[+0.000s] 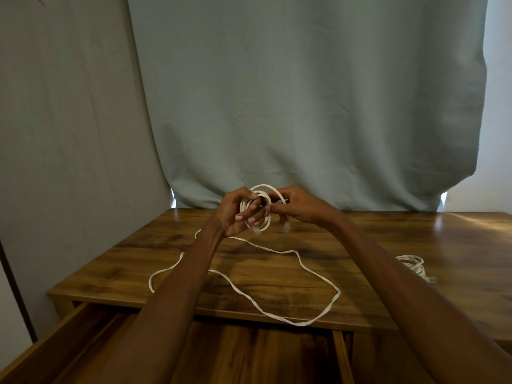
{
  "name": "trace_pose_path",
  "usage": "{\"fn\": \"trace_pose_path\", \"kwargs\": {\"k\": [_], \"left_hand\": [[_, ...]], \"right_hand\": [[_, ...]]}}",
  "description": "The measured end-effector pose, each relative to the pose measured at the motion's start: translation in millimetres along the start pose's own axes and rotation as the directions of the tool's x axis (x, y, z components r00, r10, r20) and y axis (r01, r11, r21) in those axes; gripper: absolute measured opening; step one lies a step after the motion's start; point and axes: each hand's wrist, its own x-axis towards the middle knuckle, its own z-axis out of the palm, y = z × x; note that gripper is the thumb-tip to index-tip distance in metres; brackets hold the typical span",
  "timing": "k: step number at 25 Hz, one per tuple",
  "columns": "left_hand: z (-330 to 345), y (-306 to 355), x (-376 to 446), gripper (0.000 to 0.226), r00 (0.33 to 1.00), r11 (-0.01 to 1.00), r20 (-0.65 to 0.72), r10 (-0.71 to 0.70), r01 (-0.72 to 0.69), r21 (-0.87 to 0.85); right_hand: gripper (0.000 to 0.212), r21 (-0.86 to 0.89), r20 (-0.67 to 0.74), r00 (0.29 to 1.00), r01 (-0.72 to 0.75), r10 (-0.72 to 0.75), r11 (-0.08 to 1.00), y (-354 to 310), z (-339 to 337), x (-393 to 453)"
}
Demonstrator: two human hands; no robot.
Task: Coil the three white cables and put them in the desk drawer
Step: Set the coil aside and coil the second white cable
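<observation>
Left hand (235,214) grips the small white cable coil (256,210); right hand (293,207) pinches its loose end. Keep loops even, tuck the end.

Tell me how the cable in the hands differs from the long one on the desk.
The held cable is wound into a small tight coil, lifted above the desk between both hands; the loose cable lies flat on the desk, sprawled in wide open loops and untouched. Both are white and thin.
</observation>
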Motion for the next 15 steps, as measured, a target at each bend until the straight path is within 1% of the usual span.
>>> {"fn": "trace_pose_path", "kwargs": {"k": [2,4,6,7,8,9,10,12,15], "left_hand": [[1,0,0,0.038,0.992,0.993,-0.124,0.027,-0.013,0.115],[3,-1,3,0.041,0.961,0.972,-0.267,0.068,-0.004,0.235],[3,-2,7,0.04,0.9,0.931,-0.414,0.137,0.026,0.364],[2,-2,9,0.037,0.861,0.886,-0.466,0.203,0.041,0.462],[2,-3,11,0.033,0.828,0.817,-0.483,0.284,0.055,0.575],[2,-5,14,0.03,0.811,0.742,-0.466,0.354,0.06,0.668],[2,-8,14,0.031,0.81,0.68,-0.432,0.395,0.058,0.731],[1,-14,14,0.036,0.829,0.61,-0.384,0.405,0.068,0.789],[0,-21,13,0.041,0.842,0.5,-0.361,0.4,0.13,0.856]], "right_hand": [[0.018,-0.003,-0.037,0.999,-0.001,0.001,1.0,1,0,2],[0.018,-0.025,-0.078,0.997,-0.014,0.012,1.0,3,-1,4],[0.017,-0.06,-0.117,0.993,-0.036,0.029,0.998,5,-3,6],[0.015,-0.081,-0.137,0.99,-0.049,0.038,0.996,6,-4,7],[0.012,-0.095,-0.163,0.986,-0.062,0.046,0.994,8,-4,7],[0.01,-0.092,-0.188,0.98,-0.076,0.058,0.993,9,-5,7],[0.009,-0.075,-0.209,0.975,-0.088,0.071,0.993,9,-6,6],[0.013,0.008,-0.237,0.965,-0.115,0.114,0.993,9,-7,4],[0.017,0.132,-0.207,0.967,-0.122,0.148,0.984,10,-9,-3]]}}
